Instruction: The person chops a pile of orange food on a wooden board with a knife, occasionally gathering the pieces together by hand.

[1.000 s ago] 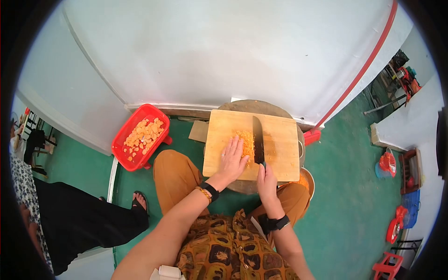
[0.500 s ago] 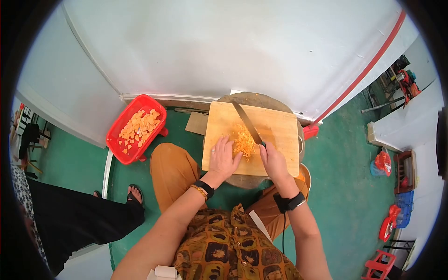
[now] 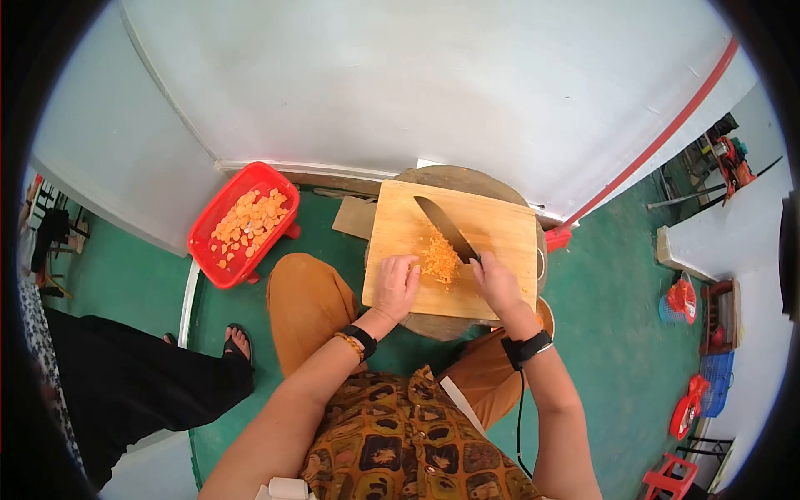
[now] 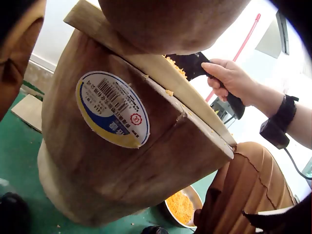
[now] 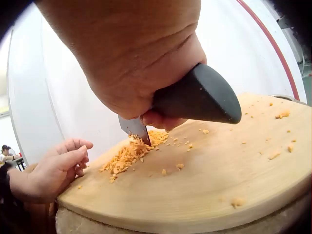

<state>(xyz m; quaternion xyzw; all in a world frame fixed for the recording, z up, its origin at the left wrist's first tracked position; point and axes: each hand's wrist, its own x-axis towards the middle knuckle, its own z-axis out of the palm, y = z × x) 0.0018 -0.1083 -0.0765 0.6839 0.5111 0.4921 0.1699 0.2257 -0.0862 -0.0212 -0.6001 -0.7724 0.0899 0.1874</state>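
My right hand (image 3: 498,283) grips the dark handle (image 5: 200,97) of a wide-bladed kitchen knife (image 3: 446,225). The blade slants across a heap of finely chopped orange carrot (image 3: 439,257) on the wooden cutting board (image 3: 500,221). In the right wrist view the blade's edge meets the heap, and small bits lie scattered over the board. At the heap's left, my left hand (image 3: 395,287) stays by the board's near left part, fingers loosely curled with the thumb alongside. No object shows in that hand (image 5: 61,168).
Beneath the board is a round wooden block (image 4: 122,165) with an oval label. A metal bowl (image 4: 195,200) of chopped orange bits stands low by the right knee. To the left, a red basin (image 3: 200,250) holds orange slices. Another person's sandalled foot (image 3: 239,340) is near it.
My left hand has drawn back from the heap to its left, its fingers now curled. The knife has swung from upright to slanting left, and the right hand has shifted right.
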